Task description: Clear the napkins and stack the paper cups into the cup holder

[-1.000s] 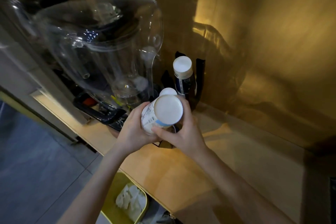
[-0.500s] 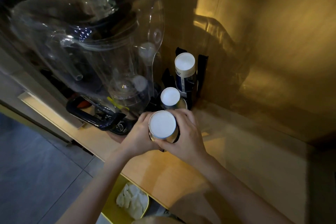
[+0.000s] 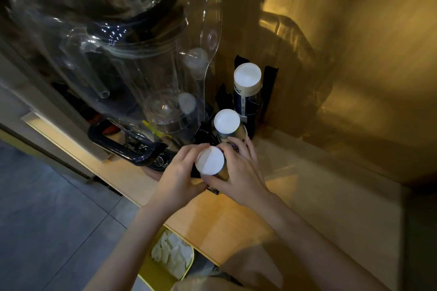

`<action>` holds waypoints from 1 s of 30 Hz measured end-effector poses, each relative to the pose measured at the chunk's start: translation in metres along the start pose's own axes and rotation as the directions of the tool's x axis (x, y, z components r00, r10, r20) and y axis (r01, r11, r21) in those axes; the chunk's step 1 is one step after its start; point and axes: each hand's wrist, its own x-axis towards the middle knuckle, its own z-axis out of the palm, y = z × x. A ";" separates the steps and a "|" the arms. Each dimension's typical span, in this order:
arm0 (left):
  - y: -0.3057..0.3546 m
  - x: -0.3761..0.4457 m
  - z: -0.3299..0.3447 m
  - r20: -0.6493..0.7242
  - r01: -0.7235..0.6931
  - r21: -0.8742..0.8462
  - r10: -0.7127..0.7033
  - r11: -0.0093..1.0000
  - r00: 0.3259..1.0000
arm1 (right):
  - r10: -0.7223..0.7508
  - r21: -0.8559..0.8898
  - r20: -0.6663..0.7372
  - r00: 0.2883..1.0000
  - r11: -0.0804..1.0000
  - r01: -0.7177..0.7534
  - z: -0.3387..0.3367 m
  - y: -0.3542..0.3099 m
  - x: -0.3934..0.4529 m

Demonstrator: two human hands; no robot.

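Both hands grip an upside-down stack of paper cups (image 3: 210, 160), its white base facing up, at the front slot of the black cup holder (image 3: 269, 82). My left hand (image 3: 176, 177) wraps the stack's left side and my right hand (image 3: 238, 172) its right side. Behind it stand a second inverted stack (image 3: 226, 121) and a taller one (image 3: 247, 77), both in the holder. White napkins (image 3: 171, 253) lie in a yellow bin below the counter edge.
A large clear plastic blender cover and jug (image 3: 132, 54) with a black handle (image 3: 123, 146) stands close on the left. The wooden counter (image 3: 236, 220) runs to the right along a gold wall (image 3: 354, 54). Grey floor tiles (image 3: 47, 220) lie lower left.
The cup stack went from tilted in mid-air to upright and lower, down at the holder's front slot. Both hands moved down with it.
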 end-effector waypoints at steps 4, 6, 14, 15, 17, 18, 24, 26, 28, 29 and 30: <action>-0.003 -0.002 0.004 0.091 0.096 0.107 -0.106 0.990 0.990 | -0.019 -0.202 -0.013 1.000 0.979 0.016 0.012 0.001 0.004; -0.001 0.000 0.004 0.145 0.129 0.113 -0.144 0.985 0.979 | -0.016 -0.315 -0.010 1.000 0.949 0.012 0.015 0.001 0.004; 0.007 0.013 0.011 0.280 0.170 0.238 -0.235 0.956 0.931 | 0.180 -0.418 0.044 0.983 0.897 -0.146 0.012 -0.021 0.012; 0.006 0.015 0.011 0.273 0.156 0.249 -0.224 0.956 0.935 | 0.169 -0.411 0.044 0.985 0.901 -0.136 0.014 -0.020 0.012; 0.005 0.018 0.011 0.273 0.134 0.255 -0.204 0.958 0.940 | 0.136 -0.411 0.092 0.986 0.908 -0.087 0.012 -0.019 0.010; 0.005 0.019 0.009 0.294 0.132 0.266 -0.211 0.955 0.932 | 0.125 -0.407 0.115 0.985 0.911 -0.068 0.008 -0.019 0.009; 0.019 0.039 -0.014 0.317 0.121 0.370 -0.247 0.921 0.916 | 0.005 0.035 -0.047 0.999 0.999 -0.004 -0.031 -0.005 0.005; 0.034 0.054 -0.027 0.292 0.113 0.321 -0.211 0.940 0.933 | 0.115 0.336 -0.133 0.984 0.940 -0.064 -0.060 -0.003 0.003; 0.059 0.073 -0.043 0.264 0.096 0.212 -0.151 0.973 0.953 | 0.263 0.579 -0.134 0.956 0.803 -0.140 -0.102 -0.004 0.006; 0.070 0.084 -0.051 0.251 0.076 0.172 -0.118 0.982 0.961 | 0.320 0.697 -0.195 0.927 0.710 -0.099 -0.126 -0.004 0.008; 0.085 0.094 -0.059 0.232 0.071 0.142 -0.103 0.987 0.967 | 0.388 0.775 -0.271 0.881 0.631 -0.039 -0.152 -0.006 0.006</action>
